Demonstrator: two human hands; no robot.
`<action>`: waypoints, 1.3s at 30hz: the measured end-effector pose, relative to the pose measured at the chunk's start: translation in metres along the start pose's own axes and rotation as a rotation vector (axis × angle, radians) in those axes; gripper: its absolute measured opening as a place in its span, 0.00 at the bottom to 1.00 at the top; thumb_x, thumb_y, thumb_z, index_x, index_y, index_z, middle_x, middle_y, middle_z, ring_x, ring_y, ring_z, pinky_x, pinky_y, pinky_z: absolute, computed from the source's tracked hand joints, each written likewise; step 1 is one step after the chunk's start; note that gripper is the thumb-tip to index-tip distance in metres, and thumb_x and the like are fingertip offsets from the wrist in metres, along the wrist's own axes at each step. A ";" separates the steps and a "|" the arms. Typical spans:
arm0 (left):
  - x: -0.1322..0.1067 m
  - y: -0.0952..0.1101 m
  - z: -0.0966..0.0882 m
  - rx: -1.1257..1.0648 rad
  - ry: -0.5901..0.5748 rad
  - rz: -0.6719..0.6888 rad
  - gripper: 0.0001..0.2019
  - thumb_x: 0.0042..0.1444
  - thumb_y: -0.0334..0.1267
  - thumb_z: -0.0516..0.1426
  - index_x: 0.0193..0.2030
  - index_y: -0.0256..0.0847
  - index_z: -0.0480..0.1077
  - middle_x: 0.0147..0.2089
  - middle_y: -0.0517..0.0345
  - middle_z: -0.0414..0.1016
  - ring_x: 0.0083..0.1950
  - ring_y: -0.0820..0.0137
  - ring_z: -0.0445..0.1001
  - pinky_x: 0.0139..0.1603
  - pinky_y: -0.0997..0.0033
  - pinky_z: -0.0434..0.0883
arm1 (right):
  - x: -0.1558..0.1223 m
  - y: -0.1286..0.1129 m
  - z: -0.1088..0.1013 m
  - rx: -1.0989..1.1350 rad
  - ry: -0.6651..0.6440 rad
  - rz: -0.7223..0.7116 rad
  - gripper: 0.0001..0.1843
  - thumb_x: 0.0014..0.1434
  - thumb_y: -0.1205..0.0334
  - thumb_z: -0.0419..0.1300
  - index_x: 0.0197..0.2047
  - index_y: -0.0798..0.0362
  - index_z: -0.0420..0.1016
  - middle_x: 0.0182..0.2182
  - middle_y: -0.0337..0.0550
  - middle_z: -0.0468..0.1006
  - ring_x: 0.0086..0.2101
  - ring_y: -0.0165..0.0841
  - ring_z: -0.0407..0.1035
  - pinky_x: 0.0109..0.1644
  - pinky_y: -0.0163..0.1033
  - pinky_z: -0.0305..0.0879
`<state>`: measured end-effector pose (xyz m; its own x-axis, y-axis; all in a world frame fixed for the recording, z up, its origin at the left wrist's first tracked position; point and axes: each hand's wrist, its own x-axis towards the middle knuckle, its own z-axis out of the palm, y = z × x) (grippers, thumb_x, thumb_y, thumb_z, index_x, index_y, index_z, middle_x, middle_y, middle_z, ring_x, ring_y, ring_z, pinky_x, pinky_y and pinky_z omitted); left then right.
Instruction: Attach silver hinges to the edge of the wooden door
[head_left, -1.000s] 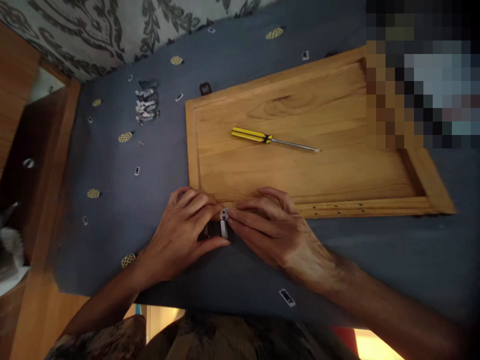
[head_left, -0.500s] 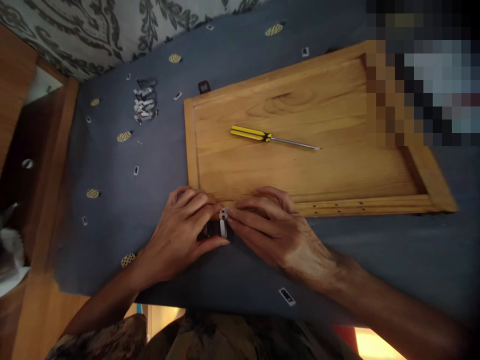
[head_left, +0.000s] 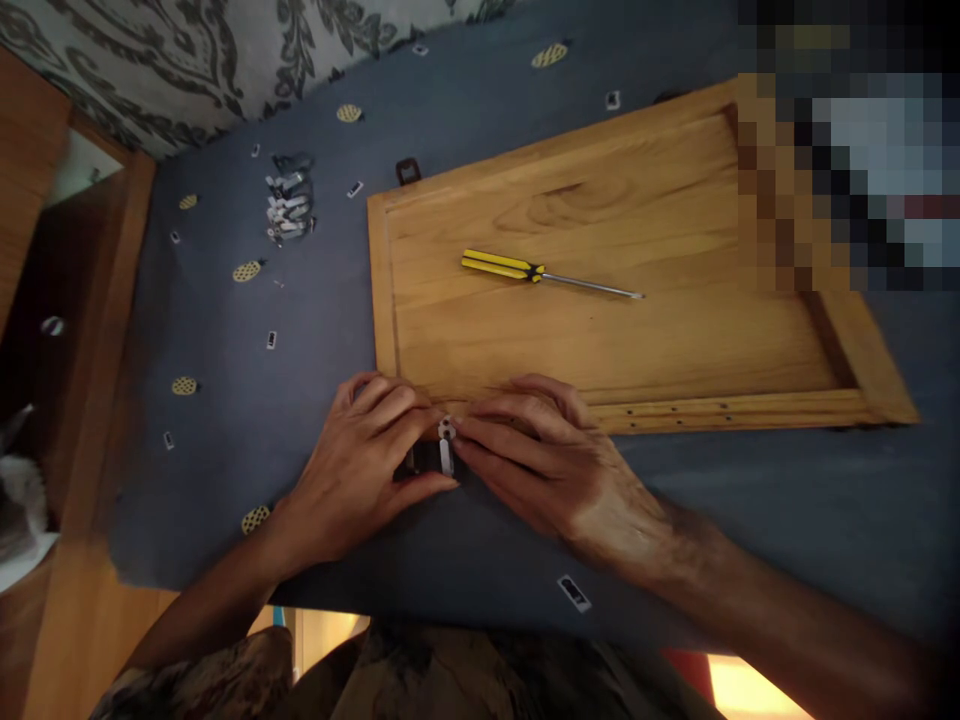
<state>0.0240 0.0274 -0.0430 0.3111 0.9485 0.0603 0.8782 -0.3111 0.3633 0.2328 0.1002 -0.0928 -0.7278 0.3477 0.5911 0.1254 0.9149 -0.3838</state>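
Head view: one small metal hinge (head_left: 447, 455) is seen between two bare hands, at the near edge of one wooden door panel (head_left: 495, 340), close to its left corner. The left hand (head_left: 367, 450) is partly open; its fingers are bent over the edge of the wood, its thumb is spread away from them, and the hinge is seen at the gap between thumb and fingers. Whether the hinge is gripped by this hand cannot be told. The right hand (head_left: 555, 465) is more closed, with its fingers curled and their tips brought together on the right side of the hinge, so the hinge is pinched there. One yellow and black screwdriver (head_left: 534, 273) is laid on the panel, its metal tip pointed to the right. More hinges are heaped in one pile (head_left: 289, 212) on the blue cloth (head_left: 322, 310), left of the panel; they are too jumbled to be counted. One tiny bit (head_left: 278, 283), too small to be named, is seen below the pile. One dark loop (head_left: 409, 181) is seen just beside the far edge of the panel. On the cloth, six yellow pineapple pictures (head_left: 246, 271) and eight little labels (head_left: 574, 593) can be counted.
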 end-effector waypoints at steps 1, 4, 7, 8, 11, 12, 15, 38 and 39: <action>0.000 0.000 0.000 -0.004 -0.002 -0.001 0.13 0.66 0.48 0.60 0.49 0.42 0.73 0.46 0.52 0.78 0.50 0.58 0.71 0.55 0.52 0.66 | 0.000 0.000 0.000 0.002 -0.002 0.000 0.06 0.67 0.68 0.61 0.45 0.57 0.80 0.45 0.41 0.85 0.48 0.37 0.73 0.60 0.52 0.65; 0.000 -0.001 0.001 -0.009 -0.010 -0.007 0.13 0.65 0.47 0.60 0.49 0.42 0.73 0.47 0.52 0.77 0.50 0.58 0.71 0.55 0.51 0.66 | -0.001 0.000 0.000 -0.002 -0.023 0.005 0.06 0.67 0.68 0.61 0.45 0.55 0.80 0.44 0.41 0.85 0.48 0.37 0.73 0.60 0.53 0.64; 0.000 -0.001 0.001 -0.004 0.002 0.002 0.13 0.66 0.48 0.60 0.49 0.42 0.73 0.47 0.52 0.77 0.50 0.58 0.71 0.55 0.51 0.66 | -0.001 0.000 -0.001 -0.007 -0.034 0.007 0.08 0.68 0.66 0.60 0.46 0.52 0.81 0.44 0.40 0.85 0.48 0.36 0.74 0.61 0.53 0.64; 0.000 -0.001 0.001 -0.001 0.006 0.006 0.13 0.66 0.49 0.60 0.49 0.42 0.73 0.46 0.52 0.77 0.50 0.58 0.71 0.54 0.52 0.66 | -0.001 0.000 -0.001 -0.009 -0.036 0.010 0.08 0.69 0.66 0.59 0.46 0.51 0.81 0.44 0.40 0.85 0.48 0.36 0.74 0.61 0.53 0.64; 0.001 -0.001 0.000 0.007 0.010 0.019 0.14 0.66 0.49 0.59 0.48 0.41 0.73 0.46 0.52 0.77 0.49 0.58 0.71 0.54 0.52 0.66 | -0.001 0.000 -0.001 -0.013 -0.030 0.012 0.08 0.70 0.65 0.58 0.45 0.51 0.80 0.44 0.38 0.86 0.48 0.36 0.74 0.62 0.52 0.62; 0.001 0.000 0.000 0.008 0.011 0.024 0.13 0.66 0.49 0.59 0.48 0.41 0.73 0.46 0.52 0.77 0.49 0.58 0.71 0.53 0.52 0.66 | -0.001 0.000 0.000 -0.014 -0.030 0.016 0.08 0.70 0.65 0.59 0.45 0.51 0.80 0.44 0.37 0.86 0.48 0.35 0.73 0.63 0.52 0.62; 0.001 0.000 0.000 0.011 0.009 0.028 0.13 0.66 0.48 0.59 0.47 0.41 0.72 0.46 0.52 0.77 0.49 0.58 0.71 0.53 0.52 0.66 | -0.001 0.000 0.000 -0.012 -0.025 0.020 0.07 0.69 0.66 0.59 0.44 0.52 0.80 0.44 0.37 0.86 0.48 0.35 0.73 0.63 0.51 0.61; 0.002 -0.001 -0.001 0.032 0.005 0.044 0.14 0.69 0.50 0.56 0.47 0.39 0.71 0.46 0.52 0.78 0.48 0.59 0.71 0.49 0.54 0.67 | -0.003 0.000 0.002 -0.001 -0.034 0.024 0.08 0.70 0.65 0.57 0.44 0.51 0.79 0.44 0.38 0.85 0.48 0.35 0.72 0.64 0.51 0.58; 0.002 0.000 -0.001 0.034 0.004 0.042 0.14 0.69 0.50 0.55 0.47 0.39 0.71 0.46 0.52 0.78 0.48 0.59 0.72 0.48 0.54 0.67 | -0.003 0.000 0.002 -0.003 -0.041 0.023 0.08 0.70 0.65 0.58 0.44 0.51 0.79 0.44 0.38 0.84 0.48 0.35 0.72 0.65 0.51 0.57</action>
<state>0.0240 0.0294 -0.0424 0.3468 0.9346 0.0792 0.8761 -0.3529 0.3286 0.2339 0.0987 -0.0956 -0.7517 0.3599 0.5526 0.1445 0.9074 -0.3946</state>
